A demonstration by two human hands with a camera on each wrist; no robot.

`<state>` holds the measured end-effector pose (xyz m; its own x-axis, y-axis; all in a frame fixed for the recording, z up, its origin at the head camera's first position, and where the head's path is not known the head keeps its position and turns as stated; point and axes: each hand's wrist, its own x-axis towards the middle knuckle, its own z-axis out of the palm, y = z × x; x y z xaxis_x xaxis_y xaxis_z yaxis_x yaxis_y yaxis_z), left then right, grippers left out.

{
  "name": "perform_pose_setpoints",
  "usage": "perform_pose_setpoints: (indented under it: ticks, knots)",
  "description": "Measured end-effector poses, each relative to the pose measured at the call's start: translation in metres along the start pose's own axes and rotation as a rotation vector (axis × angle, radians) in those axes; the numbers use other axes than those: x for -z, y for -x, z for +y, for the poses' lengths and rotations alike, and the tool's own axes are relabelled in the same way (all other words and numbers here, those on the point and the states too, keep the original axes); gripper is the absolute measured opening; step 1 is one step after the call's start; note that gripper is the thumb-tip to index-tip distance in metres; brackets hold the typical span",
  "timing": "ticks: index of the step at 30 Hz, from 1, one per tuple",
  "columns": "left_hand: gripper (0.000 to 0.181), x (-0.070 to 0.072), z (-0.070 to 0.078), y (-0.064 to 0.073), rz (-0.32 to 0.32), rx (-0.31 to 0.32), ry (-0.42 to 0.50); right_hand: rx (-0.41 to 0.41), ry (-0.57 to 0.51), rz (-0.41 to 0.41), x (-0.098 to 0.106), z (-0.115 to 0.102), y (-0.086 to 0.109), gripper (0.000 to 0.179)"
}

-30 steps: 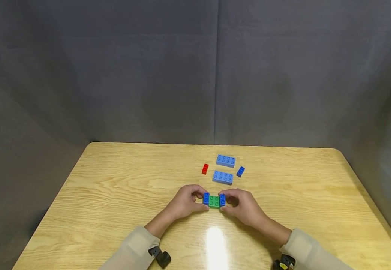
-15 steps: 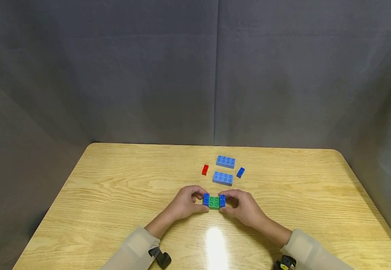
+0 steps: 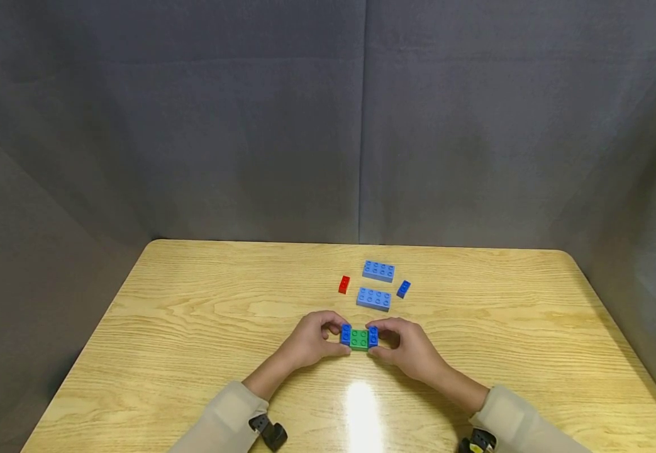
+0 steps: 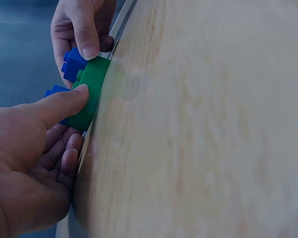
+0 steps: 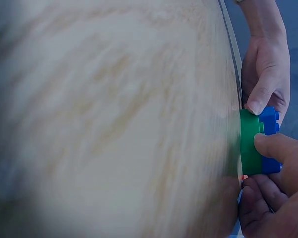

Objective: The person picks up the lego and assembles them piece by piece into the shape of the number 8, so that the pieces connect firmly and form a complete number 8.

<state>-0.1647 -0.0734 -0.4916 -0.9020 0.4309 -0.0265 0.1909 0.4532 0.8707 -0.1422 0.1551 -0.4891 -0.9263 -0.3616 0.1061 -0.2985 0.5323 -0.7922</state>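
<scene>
A green building brick [image 3: 359,340] lies on the table with one small dark blue brick [image 3: 346,335] on top at its left end and another dark blue brick [image 3: 373,336] on top at its right end. My left hand [image 3: 312,340] pinches the left end between thumb and fingers, and my right hand [image 3: 414,347] pinches the right end the same way. In the left wrist view, the thumb lies against the side of the green brick [image 4: 94,91]. From the right wrist, the blue brick [image 5: 269,116] at the far end shows above the green one.
Beyond the hands lie two larger light blue bricks, the nearer brick [image 3: 373,299] and the farther brick [image 3: 378,270]. A small red brick [image 3: 344,284] is to their left, and a small dark blue brick [image 3: 404,289] to their right. Dark curtains surround the wooden table [image 3: 192,302].
</scene>
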Motion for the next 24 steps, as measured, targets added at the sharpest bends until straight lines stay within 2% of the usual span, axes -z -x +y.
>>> perform_pose_setpoints:
  ticks: [9,16,20,24]
  knots:
    - [0.033,0.0002,-0.0009,0.0010,-0.012,-0.031,0.000,-0.016,-0.021,0.002,-0.0011,0.0006,-0.0003,0.036]
    - [0.040,0.0026,-0.0013,0.0009,-0.045,-0.047,-0.012,-0.009,-0.007,0.010,-0.0013,0.0014,0.0001,0.036]
    - [0.040,0.0059,-0.0011,0.0006,-0.062,-0.054,0.034,0.004,-0.012,0.008,-0.0017,0.0016,0.0003,0.036]
    - [0.037,0.0093,0.0043,-0.0018,-0.047,-0.069,0.083,-0.007,-0.011,0.009,-0.0019,0.0014,0.0005,0.035]
